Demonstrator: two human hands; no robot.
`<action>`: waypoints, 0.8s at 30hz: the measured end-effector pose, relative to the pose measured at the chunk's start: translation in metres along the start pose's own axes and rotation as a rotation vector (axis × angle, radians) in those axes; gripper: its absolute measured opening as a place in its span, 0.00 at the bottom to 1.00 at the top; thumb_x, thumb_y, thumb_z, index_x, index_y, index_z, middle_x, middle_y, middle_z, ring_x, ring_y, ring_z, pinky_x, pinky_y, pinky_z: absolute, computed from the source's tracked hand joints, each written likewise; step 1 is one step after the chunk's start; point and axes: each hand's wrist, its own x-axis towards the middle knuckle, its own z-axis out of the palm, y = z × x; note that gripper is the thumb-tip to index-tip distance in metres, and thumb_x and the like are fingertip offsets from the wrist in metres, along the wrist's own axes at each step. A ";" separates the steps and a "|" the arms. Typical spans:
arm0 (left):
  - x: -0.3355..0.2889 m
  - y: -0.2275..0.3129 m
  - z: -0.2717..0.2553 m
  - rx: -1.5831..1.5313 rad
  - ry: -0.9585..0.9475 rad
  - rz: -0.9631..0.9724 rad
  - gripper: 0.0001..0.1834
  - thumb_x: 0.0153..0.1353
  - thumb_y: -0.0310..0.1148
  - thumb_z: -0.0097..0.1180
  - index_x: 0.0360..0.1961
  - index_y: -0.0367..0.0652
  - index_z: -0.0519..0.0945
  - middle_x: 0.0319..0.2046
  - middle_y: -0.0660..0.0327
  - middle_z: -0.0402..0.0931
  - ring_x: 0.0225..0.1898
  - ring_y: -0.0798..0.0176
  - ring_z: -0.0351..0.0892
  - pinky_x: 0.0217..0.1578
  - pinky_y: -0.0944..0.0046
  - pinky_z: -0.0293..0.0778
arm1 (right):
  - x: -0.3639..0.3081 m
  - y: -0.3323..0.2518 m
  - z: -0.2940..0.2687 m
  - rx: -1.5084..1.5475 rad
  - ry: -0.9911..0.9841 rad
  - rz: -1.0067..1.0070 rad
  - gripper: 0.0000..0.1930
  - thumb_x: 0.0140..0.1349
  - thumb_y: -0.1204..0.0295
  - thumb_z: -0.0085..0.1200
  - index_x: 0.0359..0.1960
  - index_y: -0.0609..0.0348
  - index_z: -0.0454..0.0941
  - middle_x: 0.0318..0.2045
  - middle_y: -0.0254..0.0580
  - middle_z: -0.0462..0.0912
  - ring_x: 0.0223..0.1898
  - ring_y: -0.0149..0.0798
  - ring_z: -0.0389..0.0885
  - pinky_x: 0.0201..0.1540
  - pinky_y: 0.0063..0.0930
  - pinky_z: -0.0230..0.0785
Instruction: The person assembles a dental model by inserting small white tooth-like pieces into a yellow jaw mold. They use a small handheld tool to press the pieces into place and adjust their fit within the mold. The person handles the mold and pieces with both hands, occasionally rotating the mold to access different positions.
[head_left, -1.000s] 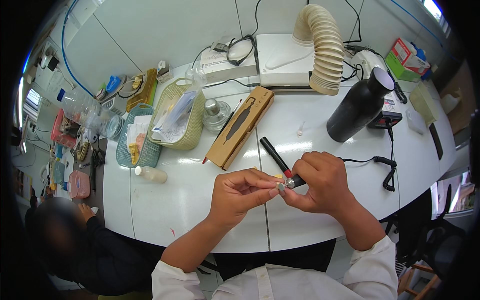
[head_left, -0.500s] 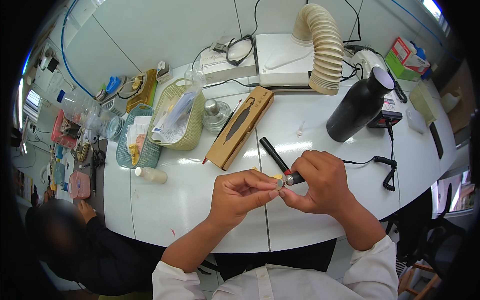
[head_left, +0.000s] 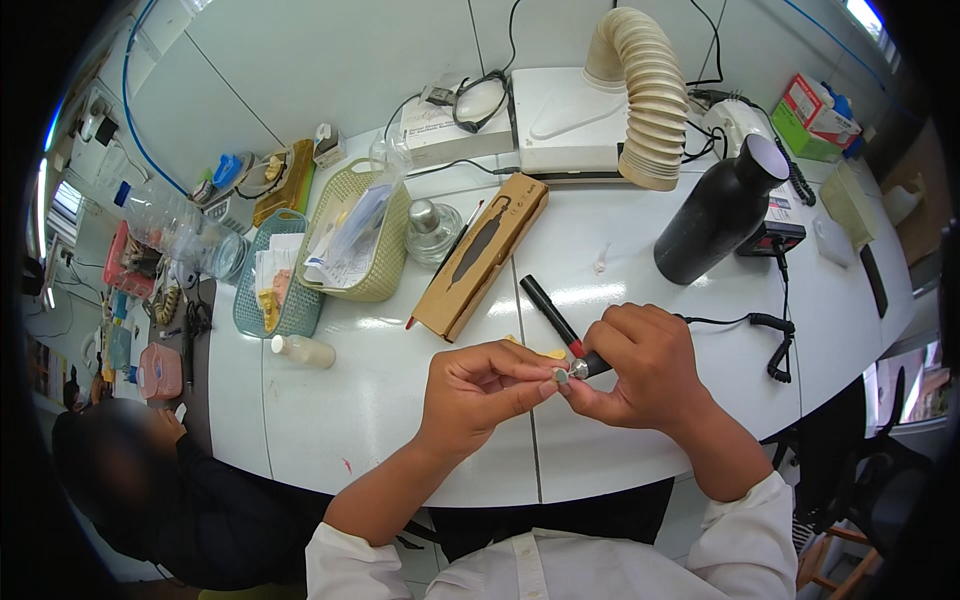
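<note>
My right hand (head_left: 645, 362) is wrapped round a rotary handpiece (head_left: 594, 364) with a black body and a silver tip, its coiled cord running off to the right. My left hand (head_left: 475, 388) is closed in a pinch of thumb and fingers. A small grey round piece (head_left: 561, 376) shows at its fingertips, close against the handpiece's tip; its kind is too small to make out. Both hands meet low over the white table. Just beyond them lies a black pen-shaped tool (head_left: 549, 312) with a red band, near some yellow bits (head_left: 550, 353) partly hidden by my fingers.
Behind my hands lie a long cardboard box (head_left: 480, 258) and a glass jar (head_left: 432, 232). Two baskets (head_left: 388, 250) and a small bottle (head_left: 303, 350) stand left. A black flask (head_left: 715, 215) stands right, below a ribbed hose (head_left: 650, 110). A co-worker (head_left: 180, 490) sits far left.
My hands have shifted only slightly, and the small grey piece and handpiece tip have turned a little. The co-worker's hand at the left has moved up, with something white at it.
</note>
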 end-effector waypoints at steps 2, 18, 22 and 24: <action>0.000 -0.001 0.000 0.006 -0.004 0.005 0.08 0.54 0.11 0.62 0.33 0.35 0.83 0.38 0.48 0.84 0.46 0.53 0.85 0.52 0.56 0.79 | 0.000 0.000 0.000 -0.001 -0.007 0.001 0.19 0.47 0.54 0.67 0.22 0.55 0.75 0.18 0.36 0.70 0.19 0.38 0.71 0.23 0.32 0.61; 0.000 0.000 0.000 0.008 -0.004 0.015 0.09 0.54 0.11 0.63 0.33 0.36 0.83 0.38 0.48 0.84 0.46 0.55 0.85 0.52 0.57 0.79 | 0.001 0.000 0.000 0.009 0.002 -0.007 0.19 0.47 0.54 0.67 0.21 0.55 0.74 0.17 0.35 0.69 0.19 0.38 0.71 0.24 0.31 0.61; 0.000 0.002 0.000 -0.012 0.014 -0.031 0.08 0.54 0.12 0.63 0.33 0.35 0.83 0.38 0.48 0.84 0.46 0.56 0.85 0.52 0.57 0.79 | 0.002 -0.001 -0.003 -0.016 0.015 -0.017 0.20 0.47 0.53 0.68 0.21 0.55 0.73 0.18 0.35 0.69 0.19 0.38 0.70 0.24 0.31 0.61; 0.000 0.002 0.000 -0.027 0.016 -0.043 0.06 0.55 0.14 0.64 0.33 0.34 0.83 0.38 0.48 0.84 0.45 0.58 0.85 0.50 0.60 0.79 | 0.003 -0.001 -0.002 -0.008 0.036 -0.015 0.20 0.48 0.53 0.68 0.21 0.55 0.73 0.18 0.35 0.69 0.19 0.38 0.70 0.24 0.32 0.60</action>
